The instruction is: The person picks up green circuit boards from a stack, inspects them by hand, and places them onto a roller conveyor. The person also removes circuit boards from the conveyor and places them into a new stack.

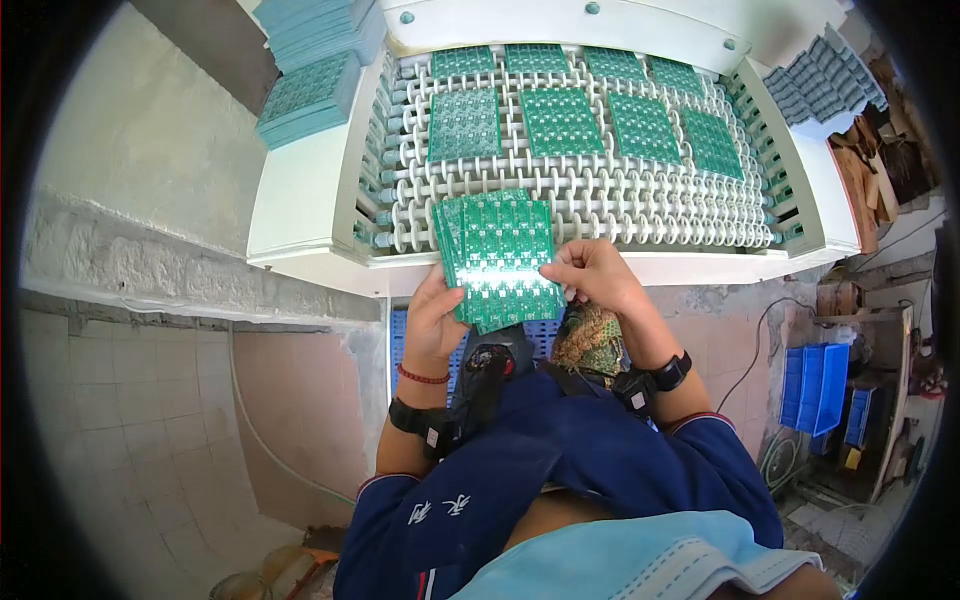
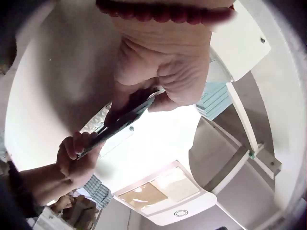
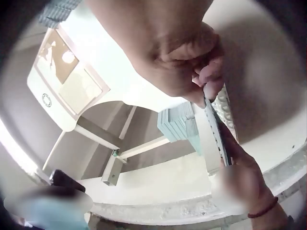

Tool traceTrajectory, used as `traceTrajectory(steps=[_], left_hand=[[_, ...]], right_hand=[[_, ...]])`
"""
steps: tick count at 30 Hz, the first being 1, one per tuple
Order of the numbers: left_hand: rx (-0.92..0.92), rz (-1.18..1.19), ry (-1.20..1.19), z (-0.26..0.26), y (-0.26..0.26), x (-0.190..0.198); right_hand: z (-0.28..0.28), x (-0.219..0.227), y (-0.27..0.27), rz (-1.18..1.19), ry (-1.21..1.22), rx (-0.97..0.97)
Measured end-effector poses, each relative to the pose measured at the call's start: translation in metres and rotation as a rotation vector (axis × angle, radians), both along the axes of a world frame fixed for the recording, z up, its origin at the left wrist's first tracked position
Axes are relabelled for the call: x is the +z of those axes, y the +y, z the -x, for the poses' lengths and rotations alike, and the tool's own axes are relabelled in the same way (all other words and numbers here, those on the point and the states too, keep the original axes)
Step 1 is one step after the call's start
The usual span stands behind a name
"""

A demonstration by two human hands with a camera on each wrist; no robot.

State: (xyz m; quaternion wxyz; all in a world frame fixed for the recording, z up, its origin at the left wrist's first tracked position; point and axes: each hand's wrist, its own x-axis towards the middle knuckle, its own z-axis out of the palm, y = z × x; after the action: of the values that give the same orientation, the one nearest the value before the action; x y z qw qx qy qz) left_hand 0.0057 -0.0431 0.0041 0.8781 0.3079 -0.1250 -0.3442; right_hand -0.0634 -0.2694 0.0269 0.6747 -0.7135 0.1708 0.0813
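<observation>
A small fanned stack of green printed circuit boards [image 1: 508,250] is held over the front edge of a roller conveyor [image 1: 660,205] in the head view. My left hand [image 1: 432,318] grips the stack at its lower left edge, the thumb lying on the top board. At the right edge my right hand [image 1: 597,277] pinches the boards between thumb and curled fingers. The left wrist view shows the stack [image 2: 120,125] edge-on, as a thin dark slab between both hands. Seen from the right wrist, the boards [image 3: 217,129] are also edge-on, their faces mostly hidden.
Several separate circuit boards [image 1: 562,122] lie in rows on the conveyor's rollers. Left of it stands a stack of boards [image 1: 310,95] beside blue-grey sheets [image 1: 318,30]. Grey corrugated racks [image 1: 825,80] sit at the right, and blue bins [image 1: 815,388] lower right.
</observation>
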Motion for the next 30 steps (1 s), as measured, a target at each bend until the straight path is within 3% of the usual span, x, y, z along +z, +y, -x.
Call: traceTrajectory(steps=[4,7,13,16,18,21,22,27,30], left_hand=[[0.009,0.029,-0.002,0.001,0.013,-0.002],[0.099,0.034,0.015,0.000,0.030,0.000],[0.249,0.046,0.036,0.009,0.060,0.025],[0.274,0.072,0.023,0.015,0.069,0.028],[0.258,0.078,0.033,0.016,0.075,0.025],[0.253,0.082,0.041,0.018,0.081,0.017],[0.257,0.084,0.043,0.019,0.083,0.016],[0.293,-0.003,0.058,0.024,0.083,0.017],[0.280,-0.073,0.030,0.019,0.072,0.016]], right_hand=[[0.008,0.002,-0.011,-0.073,-0.006,0.003],[0.018,-0.009,-0.031,-0.105,-0.046,-0.203],[0.013,-0.010,-0.036,-0.202,-0.161,-0.280],[-0.018,0.006,0.003,-0.070,-0.142,-0.203],[-0.040,0.009,0.023,-0.120,-0.120,-0.196],[-0.066,0.002,0.035,0.076,-0.103,-0.172],[-0.067,0.002,0.032,0.200,-0.144,-0.171],[-0.046,0.010,-0.014,0.232,-0.138,-0.331],[-0.030,0.010,-0.051,0.448,-0.127,-0.336]])
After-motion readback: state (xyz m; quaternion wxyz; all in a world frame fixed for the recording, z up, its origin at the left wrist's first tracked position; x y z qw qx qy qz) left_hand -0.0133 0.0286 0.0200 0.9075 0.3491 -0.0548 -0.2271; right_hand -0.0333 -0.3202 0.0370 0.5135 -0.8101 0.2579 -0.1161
